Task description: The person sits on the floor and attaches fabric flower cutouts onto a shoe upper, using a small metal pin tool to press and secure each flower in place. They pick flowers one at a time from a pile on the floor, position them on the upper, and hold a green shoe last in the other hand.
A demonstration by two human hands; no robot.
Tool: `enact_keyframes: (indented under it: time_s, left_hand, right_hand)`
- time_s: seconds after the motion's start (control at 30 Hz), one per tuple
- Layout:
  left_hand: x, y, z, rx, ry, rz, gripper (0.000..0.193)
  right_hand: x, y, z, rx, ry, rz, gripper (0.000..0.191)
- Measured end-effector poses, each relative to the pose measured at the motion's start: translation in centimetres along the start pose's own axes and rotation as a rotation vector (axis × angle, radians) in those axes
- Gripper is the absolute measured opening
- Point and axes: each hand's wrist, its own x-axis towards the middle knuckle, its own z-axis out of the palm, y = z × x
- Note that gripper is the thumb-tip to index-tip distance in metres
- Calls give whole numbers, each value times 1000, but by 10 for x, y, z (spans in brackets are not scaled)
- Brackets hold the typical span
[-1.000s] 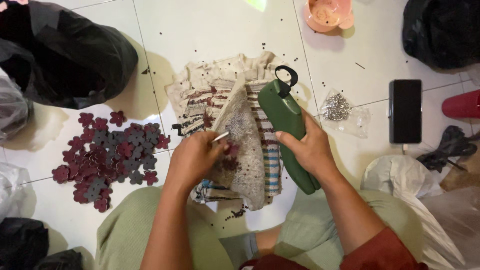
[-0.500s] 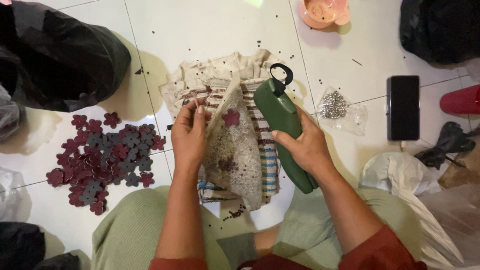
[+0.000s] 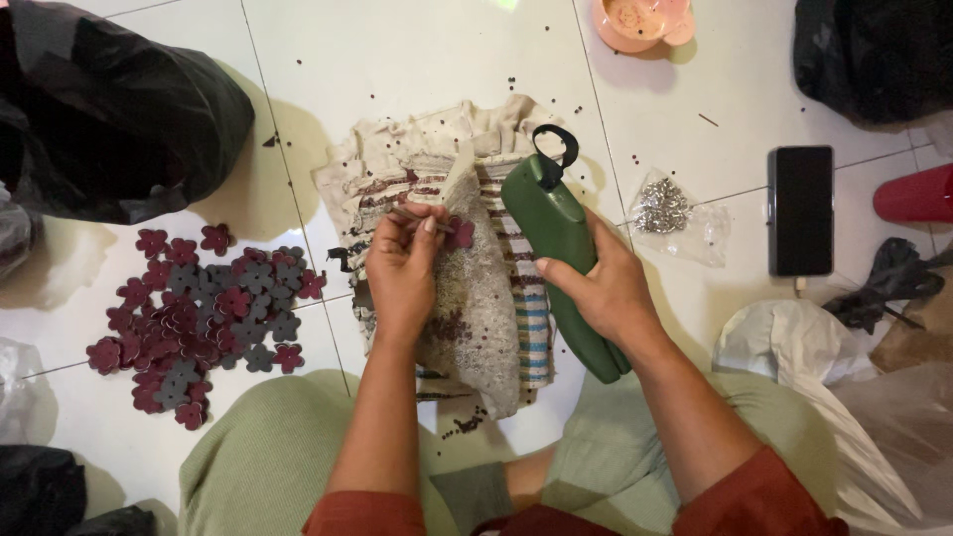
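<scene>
My left hand (image 3: 402, 268) pinches a thin rod and a small maroon flower-shaped piece (image 3: 459, 233) against the top of a worn grey board (image 3: 476, 298) that lies on a striped cloth (image 3: 437, 159). My right hand (image 3: 601, 288) grips a long dark green tool (image 3: 558, 238) with a black loop at its far end, lying along the board's right side. A heap of maroon and grey flower pieces (image 3: 199, 313) covers the floor to the left of my left arm.
White tiled floor (image 3: 417, 60) all round. Black plastic bags at the upper left (image 3: 109, 109) and upper right (image 3: 874, 55). A pink bowl (image 3: 640, 22), a clear bag of small metal bits (image 3: 670, 208), a black phone (image 3: 802, 208) and a white bag (image 3: 794, 347) lie to the right.
My left hand has moved up from the middle of the board to its top edge and now pinches the flower piece there. My right hand keeps its hold on the green tool.
</scene>
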Motion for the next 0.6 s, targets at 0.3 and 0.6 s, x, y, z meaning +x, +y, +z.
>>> enact_keyframes:
  time_s: [0.3, 0.6]
  left_hand:
    - [-2, 2, 5, 79, -9, 32, 10]
    - [-14, 30, 19, 621, -73, 157, 12]
  right_hand:
    - [0, 0, 0, -35, -11, -13, 84]
    - [2, 3, 0, -95, -1, -43, 86]
